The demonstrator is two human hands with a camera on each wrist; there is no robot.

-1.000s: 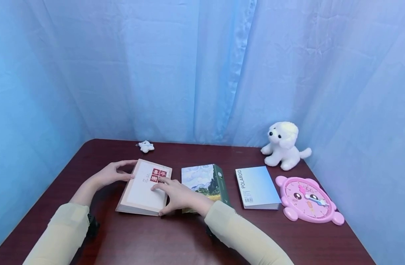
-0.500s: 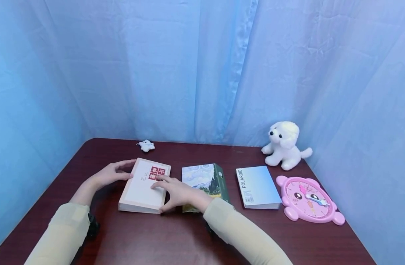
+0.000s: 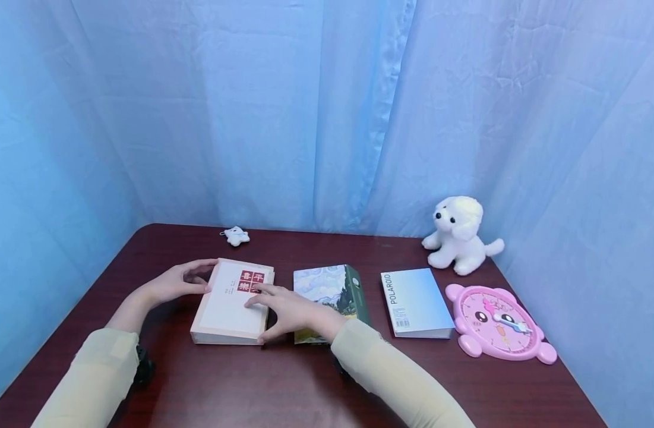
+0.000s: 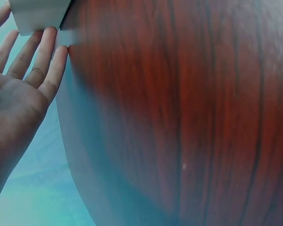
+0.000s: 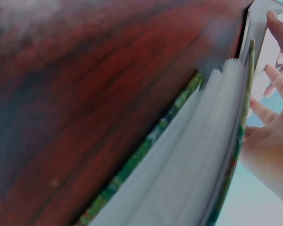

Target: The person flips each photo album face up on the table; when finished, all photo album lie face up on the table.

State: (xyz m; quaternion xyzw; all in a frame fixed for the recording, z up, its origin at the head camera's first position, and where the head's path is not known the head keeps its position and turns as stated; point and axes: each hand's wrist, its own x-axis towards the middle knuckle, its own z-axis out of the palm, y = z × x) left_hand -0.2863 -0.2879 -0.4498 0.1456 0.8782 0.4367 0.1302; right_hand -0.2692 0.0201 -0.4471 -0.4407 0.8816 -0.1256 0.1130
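A thick white hardcover book (image 3: 231,312) with red squares of characters lies on the table's left half. My left hand (image 3: 179,280) is at its left side, fingertips touching the far left corner and thumb at the left edge. The left wrist view shows that hand's (image 4: 21,94) fingers spread and fairly straight, tips at the book (image 4: 37,16). My right hand (image 3: 284,310) reaches from the right, fingers over the cover and thumb at the near right corner. In the right wrist view the right hand (image 5: 273,113) has extended fingers beside the white book (image 5: 259,23).
Right of it lies a book with a painted landscape cover (image 3: 321,288), partly behind my right wrist. Further right are a POLAROID book (image 3: 420,303), a pink toy clock (image 3: 498,321) and a white plush dog (image 3: 457,238). A small white star (image 3: 236,236) lies near the back edge.
The white book has turned slightly, its near edge now straighter to the table's front. Its right side has shifted a little left. Both hands stay on it, almost in place.
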